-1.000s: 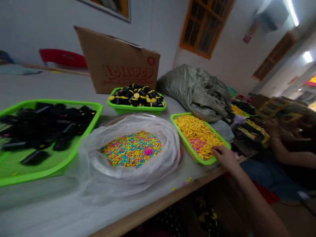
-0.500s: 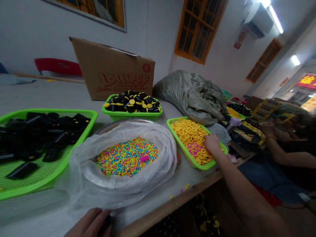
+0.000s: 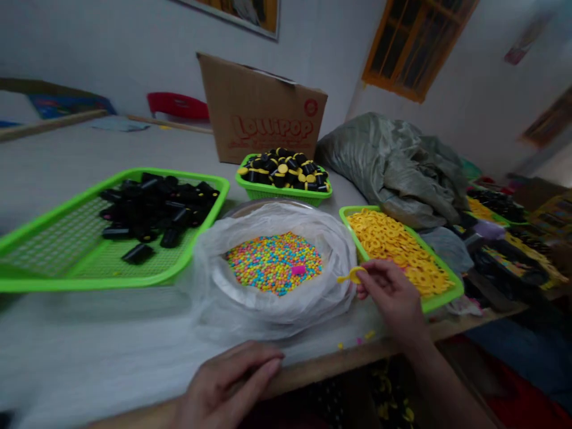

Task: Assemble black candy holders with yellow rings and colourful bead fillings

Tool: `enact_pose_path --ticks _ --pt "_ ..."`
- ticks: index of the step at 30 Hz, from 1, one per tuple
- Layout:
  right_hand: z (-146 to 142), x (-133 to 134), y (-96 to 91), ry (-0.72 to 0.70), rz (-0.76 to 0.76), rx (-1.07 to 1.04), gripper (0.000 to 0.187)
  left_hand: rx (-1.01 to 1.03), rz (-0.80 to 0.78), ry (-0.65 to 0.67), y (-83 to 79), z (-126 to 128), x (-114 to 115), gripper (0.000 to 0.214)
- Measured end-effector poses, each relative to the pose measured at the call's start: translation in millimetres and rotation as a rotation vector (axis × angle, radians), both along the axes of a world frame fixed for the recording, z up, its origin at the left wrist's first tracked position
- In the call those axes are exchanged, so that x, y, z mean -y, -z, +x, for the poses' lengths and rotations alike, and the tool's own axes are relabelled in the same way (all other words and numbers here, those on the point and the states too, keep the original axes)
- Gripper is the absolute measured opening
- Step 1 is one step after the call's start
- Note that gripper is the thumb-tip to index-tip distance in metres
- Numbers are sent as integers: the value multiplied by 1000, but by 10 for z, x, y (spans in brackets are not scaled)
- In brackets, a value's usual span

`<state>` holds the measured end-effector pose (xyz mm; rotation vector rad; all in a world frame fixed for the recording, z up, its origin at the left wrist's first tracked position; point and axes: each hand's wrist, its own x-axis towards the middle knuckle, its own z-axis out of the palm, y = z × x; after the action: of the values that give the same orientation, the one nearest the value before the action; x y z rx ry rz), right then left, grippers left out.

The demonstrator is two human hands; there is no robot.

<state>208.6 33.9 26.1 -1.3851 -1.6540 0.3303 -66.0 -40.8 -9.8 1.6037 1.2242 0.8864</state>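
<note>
My right hand [image 3: 391, 295] pinches a small yellow plastic piece [image 3: 355, 274], a ring with a short stem pointing left, over the right edge of the white plastic bag [image 3: 277, 319]. Inside that bag lie many coloured candy balls [image 3: 263, 259] with a pink scoop-like piece [image 3: 298, 270] on top. Just behind my right hand a green basket [image 3: 447, 298] holds a heap of yellow ring pieces [image 3: 393, 244]. My left hand [image 3: 232, 381] is closed at the table's front edge, below the bag; its fingers hide whatever may be in it.
A large green basket [image 3: 111, 280] of black containers [image 3: 152, 205] stands left. Behind the bag are a smaller basket [image 3: 286, 193] of black, yellow-capped containers and a cardboard box [image 3: 263, 113]. A grey sack [image 3: 393, 167] lies back right. Small bits [image 3: 369, 335] lie near the table edge.
My right hand has come out of the yellow basket, moving left with a yellow ring piece. My left hand has come further into view; the dark thing in it no longer shows. The view has swung left.
</note>
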Motion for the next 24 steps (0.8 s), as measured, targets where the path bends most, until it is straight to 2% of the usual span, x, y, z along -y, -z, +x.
enact_pose_path --ticks 2,3,6,10,12,13,15,17,19,21,24 --pt "-428 280 99 -123 173 27 14 287 -206 26 -163 191 -8 32" --pt "-607 398 147 -178 260 67 19 413 -261 23 -204 256 -18 38" --pt "-971 631 272 -291 432 165 32 615 -295 -75 -224 320 -26 36" --pt "-1056 693 336 -391 357 123 40 689 -302 -177 -190 233 26 23" --pt "-987 664 324 -389 225 -14 34 729 -344 -176 -170 186 53 24" --pt "-947 643 313 -372 103 -124 29 747 -371 -164 -158 168 66 25" --pt "-882 597 295 -375 -264 -406 20 766 -429 -123 -127 142 92 26" --pt "-854 563 297 -479 -677 -691 20 763 -479 -92 -93 121 115 27" --pt "-853 554 327 -578 -943 -906 22 723 -512 -72 -62 98 130 27" --pt "-858 565 375 -601 -1049 -1015 23 643 -522 -54 -45 70 138 28" --pt "-853 592 434 -571 -1116 -990 26 518 -532 -18 -43 38 144 32"
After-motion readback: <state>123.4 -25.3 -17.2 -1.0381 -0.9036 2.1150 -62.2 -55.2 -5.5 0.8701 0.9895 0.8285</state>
